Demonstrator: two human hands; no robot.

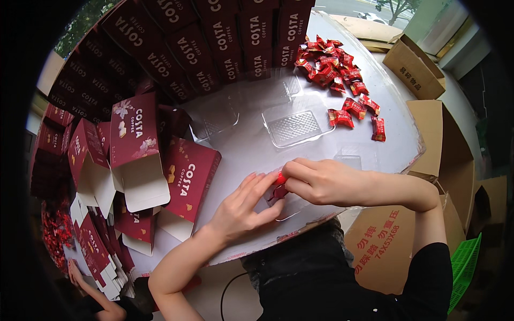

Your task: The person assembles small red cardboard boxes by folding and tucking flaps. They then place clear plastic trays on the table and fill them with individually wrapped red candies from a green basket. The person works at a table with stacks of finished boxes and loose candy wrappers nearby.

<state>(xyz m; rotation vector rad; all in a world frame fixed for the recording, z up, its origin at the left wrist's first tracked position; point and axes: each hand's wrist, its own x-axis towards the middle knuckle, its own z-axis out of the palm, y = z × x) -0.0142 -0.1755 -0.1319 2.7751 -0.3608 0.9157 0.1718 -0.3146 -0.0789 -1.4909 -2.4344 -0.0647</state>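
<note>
At the table's front edge my hands meet over a small clear plastic tray (292, 215), mostly hidden beneath them. Red wrapped candies (279, 191) show between my fingers. My right hand (315, 181) is closed, its thumb and fingers pinched on a red candy wrapper. Coming from the left, my left hand (238, 208) has its fingers stretched out and its thumb apart. Its fingertips touch the candies and the tray's side. More clear trays (294, 128) lie beyond my hands. A pile of red wrapped candies (329, 64) is spread at the far right of the table.
Stacked maroon boxes (230, 40) wall off the back. Opened maroon cartons (136, 139) and flattened ones (96, 246) crowd the left. Another person's hand (75, 272) shows at lower left. Brown cardboard boxes (415, 67) and a green plastic basket (465, 267) stand right of the table.
</note>
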